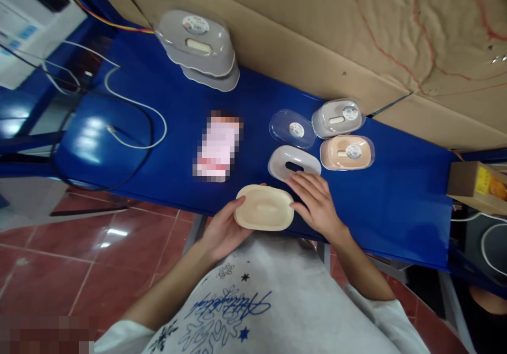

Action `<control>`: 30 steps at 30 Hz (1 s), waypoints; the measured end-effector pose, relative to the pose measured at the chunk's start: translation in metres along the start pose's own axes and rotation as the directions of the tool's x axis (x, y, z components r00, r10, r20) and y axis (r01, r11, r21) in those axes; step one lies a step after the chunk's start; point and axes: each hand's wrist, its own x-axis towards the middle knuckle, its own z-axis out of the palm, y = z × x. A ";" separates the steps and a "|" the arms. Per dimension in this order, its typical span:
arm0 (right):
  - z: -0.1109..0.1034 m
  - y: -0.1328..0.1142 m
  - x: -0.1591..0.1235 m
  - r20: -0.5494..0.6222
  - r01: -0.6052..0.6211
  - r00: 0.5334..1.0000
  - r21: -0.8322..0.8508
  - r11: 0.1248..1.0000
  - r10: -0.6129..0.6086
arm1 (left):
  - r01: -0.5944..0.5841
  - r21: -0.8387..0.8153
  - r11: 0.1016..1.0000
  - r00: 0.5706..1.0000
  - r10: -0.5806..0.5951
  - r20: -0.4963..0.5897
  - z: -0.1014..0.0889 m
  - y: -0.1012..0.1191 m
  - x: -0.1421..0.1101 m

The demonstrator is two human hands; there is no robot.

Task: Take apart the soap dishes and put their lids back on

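My left hand [224,230] holds a shallow cream oval dish [264,208] by its left end, thumb on the rim and fingers beneath. My right hand [317,206] is beside the dish's right end, its thumb at the rim and its fingers stretched forward. Those fingertips overlap the near edge of a pale grey oval tray [279,162] with a dark slot, lying on the blue table; I cannot tell whether they touch it. Just behind the tray lies a clear oval lid [285,127] with a round label.
To the right sit a grey lidded dish [336,120] and a peach one [346,153]. Larger grey lidded containers [198,42] are stacked at the back left. A blurred-out flat item [217,148] and a white cable [164,127] lie on the blue table [396,201]. Cardboard lines the back.
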 end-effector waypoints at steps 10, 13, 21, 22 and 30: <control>-0.019 -0.019 -0.001 0.087 0.063 0.994 0.067 0.996 -0.069 | -0.071 0.051 0.996 0.997 0.072 -0.001 0.011 0.000 0.017; -0.017 -0.028 -0.002 0.160 0.121 0.979 0.059 0.991 -0.129 | -0.129 0.137 0.982 0.990 0.121 0.069 0.022 0.002 0.022; -0.016 0.012 0.028 0.100 0.022 0.994 0.216 0.976 -0.045 | -0.178 0.172 0.969 0.981 0.188 -0.043 0.027 0.005 0.027; -0.014 0.020 0.037 0.080 -0.039 0.996 0.185 0.982 0.024 | -0.189 0.177 0.966 0.978 0.201 -0.053 0.025 0.005 0.026; 0.010 0.050 0.072 0.069 -0.206 0.973 -0.180 0.962 0.221 | -0.190 0.160 0.969 0.975 0.205 -0.085 0.020 0.008 0.022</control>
